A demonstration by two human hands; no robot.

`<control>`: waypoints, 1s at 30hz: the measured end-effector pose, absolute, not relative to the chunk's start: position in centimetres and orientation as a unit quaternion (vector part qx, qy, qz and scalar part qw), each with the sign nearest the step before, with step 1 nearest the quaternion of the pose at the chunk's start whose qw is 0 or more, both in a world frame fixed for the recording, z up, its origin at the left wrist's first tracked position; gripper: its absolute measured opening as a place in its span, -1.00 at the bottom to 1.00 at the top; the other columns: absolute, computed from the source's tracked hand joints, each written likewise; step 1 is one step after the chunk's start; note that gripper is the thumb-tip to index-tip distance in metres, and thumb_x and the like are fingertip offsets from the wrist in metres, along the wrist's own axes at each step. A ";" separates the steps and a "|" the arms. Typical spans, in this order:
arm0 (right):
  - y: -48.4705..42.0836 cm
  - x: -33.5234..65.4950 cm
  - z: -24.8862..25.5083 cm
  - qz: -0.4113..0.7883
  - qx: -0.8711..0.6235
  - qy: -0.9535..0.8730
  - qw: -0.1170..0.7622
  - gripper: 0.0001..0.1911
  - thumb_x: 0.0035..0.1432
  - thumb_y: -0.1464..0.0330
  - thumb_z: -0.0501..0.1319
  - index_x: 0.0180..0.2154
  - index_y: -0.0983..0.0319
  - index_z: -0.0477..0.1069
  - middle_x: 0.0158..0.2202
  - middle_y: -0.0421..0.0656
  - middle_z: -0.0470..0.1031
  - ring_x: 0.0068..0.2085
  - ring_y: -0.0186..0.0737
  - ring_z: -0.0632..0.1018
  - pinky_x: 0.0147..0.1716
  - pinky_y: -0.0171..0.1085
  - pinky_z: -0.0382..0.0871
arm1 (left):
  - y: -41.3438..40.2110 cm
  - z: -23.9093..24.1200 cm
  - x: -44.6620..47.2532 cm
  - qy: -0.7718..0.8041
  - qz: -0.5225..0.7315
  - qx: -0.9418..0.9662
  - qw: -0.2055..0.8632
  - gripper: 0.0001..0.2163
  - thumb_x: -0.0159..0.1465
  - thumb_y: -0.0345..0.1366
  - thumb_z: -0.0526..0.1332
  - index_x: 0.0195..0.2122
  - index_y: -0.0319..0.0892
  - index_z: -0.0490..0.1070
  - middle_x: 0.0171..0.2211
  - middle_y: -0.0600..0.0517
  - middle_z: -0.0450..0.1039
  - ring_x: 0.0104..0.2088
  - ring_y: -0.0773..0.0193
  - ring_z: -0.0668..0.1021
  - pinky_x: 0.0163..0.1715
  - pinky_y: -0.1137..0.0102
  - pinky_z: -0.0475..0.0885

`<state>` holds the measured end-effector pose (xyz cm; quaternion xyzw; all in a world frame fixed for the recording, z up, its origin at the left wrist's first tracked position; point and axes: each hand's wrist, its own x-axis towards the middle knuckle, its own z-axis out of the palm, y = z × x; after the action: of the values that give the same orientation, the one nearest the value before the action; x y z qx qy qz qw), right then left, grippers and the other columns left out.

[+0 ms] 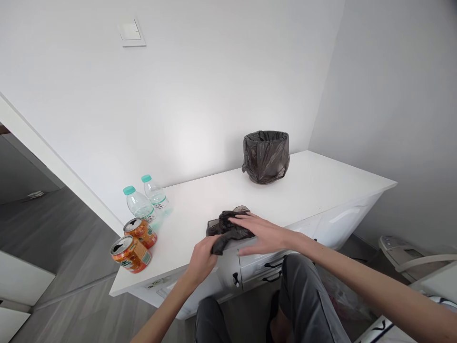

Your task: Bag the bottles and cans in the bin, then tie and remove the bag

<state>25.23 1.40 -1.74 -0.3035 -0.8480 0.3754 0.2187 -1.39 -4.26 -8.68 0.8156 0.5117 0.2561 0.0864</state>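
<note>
A crumpled black plastic bag [228,224] lies at the front edge of the white cabinet top, between my two hands. My left hand [204,257] is closed on the bag's near left corner, which sticks out past the edge. My right hand [262,232] has its fingers stretched out and apart; the fingertips rest on the right side of the bag. Farther back stands a bin [267,159] lined with a black bag, its mouth facing up.
Two clear bottles with teal caps [141,207] stand upright at the left end, near two opened orange drink cans [132,252]. The white cabinet top [200,195] meets the wall behind. Black drawer handles [273,264] are below, close to my knees.
</note>
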 end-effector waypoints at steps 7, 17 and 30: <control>2.9 25.3 -6.8 0.169 -0.469 -0.827 0.260 -0.44 0.38 0.26 0.13 0.36 0.15 0.22 0.07 0.02 0.57 0.04 0.09 0.60 -0.05 -0.05 0.49 | -3.0 -5.7 1.3 0.623 0.355 0.681 0.151 -0.49 0.46 -0.12 0.05 0.39 -0.15 0.17 0.12 -0.17 0.54 0.09 0.01 0.60 -0.01 0.16 0.56; 1.4 20.2 -7.0 -0.066 -0.397 -0.883 0.243 -0.47 0.44 0.32 0.00 0.32 0.41 0.30 0.29 0.17 0.39 0.35 0.17 0.34 0.39 0.21 0.07 | 0.5 -5.1 2.1 0.475 0.154 0.861 -0.102 -0.53 0.53 -0.27 -0.10 0.44 -0.11 0.16 0.38 -0.06 0.31 0.50 0.06 0.09 0.46 -0.01 0.05; 0.4 20.3 -12.8 -0.020 -0.486 -0.833 0.263 -0.38 0.52 0.16 -0.16 0.43 0.31 0.17 0.47 0.05 0.12 0.47 0.08 0.14 0.41 0.19 0.01 | 1.2 -8.6 0.6 0.546 0.081 0.834 0.017 -0.46 0.56 -0.06 -0.23 0.50 -0.05 0.02 0.50 0.08 -0.02 0.51 0.10 0.01 0.49 -0.03 -0.03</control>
<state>20.31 0.45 -12.83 -0.4863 -0.8330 -0.0197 0.2633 0.57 1.22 -8.60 0.8340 0.5456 0.0806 0.0169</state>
